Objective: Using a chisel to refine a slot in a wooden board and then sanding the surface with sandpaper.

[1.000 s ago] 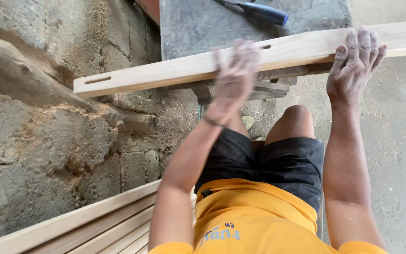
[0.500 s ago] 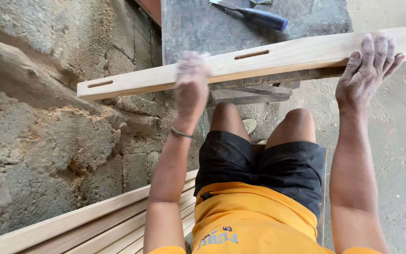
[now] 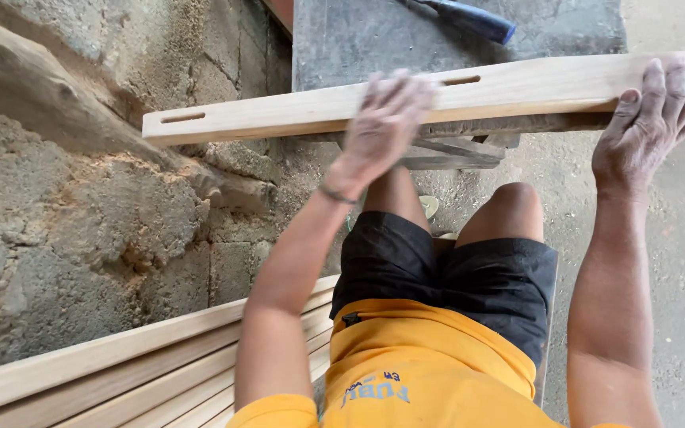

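Note:
A long pale wooden plank lies across a grey workbench, with a narrow slot near its left end and another near the middle. My left hand is motion-blurred and lies flat on the plank's top face just left of the middle slot. Whether anything is under its palm is hidden. My right hand clasps the plank farther right, fingers over the top and thumb on the near edge.
A blue-handled chisel lies on the bench behind the plank. A rough, sawdust-covered block wall fills the left. Several pale wooden planks are stacked at the lower left. My bare knees are under the bench.
My left hand slid left along the plank, then back right toward the middle slot. My right hand kept its hold. The view shifted slightly.

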